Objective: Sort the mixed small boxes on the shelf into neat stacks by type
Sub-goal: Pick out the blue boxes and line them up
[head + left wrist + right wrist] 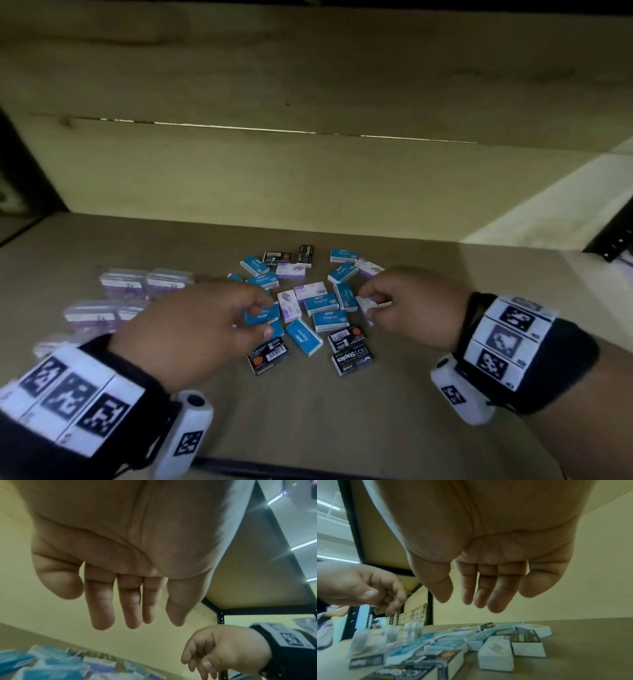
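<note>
Your left hand (191, 329) and right hand (411, 305) both hover low over the scattered boxes (322, 305) on the shelf (445, 411); wrist views show fingers loosely extended and holding nothing. Blue, white-purple and black boxes lie jumbled mid-shelf, not yet stacked, so each hand seems poised to pick one. Clear packs (144, 284) sit left.

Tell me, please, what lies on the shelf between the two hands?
In the head view, scattered boxes lie between the left hand and right hand: a white-purple box and blue Staples boxes.
</note>
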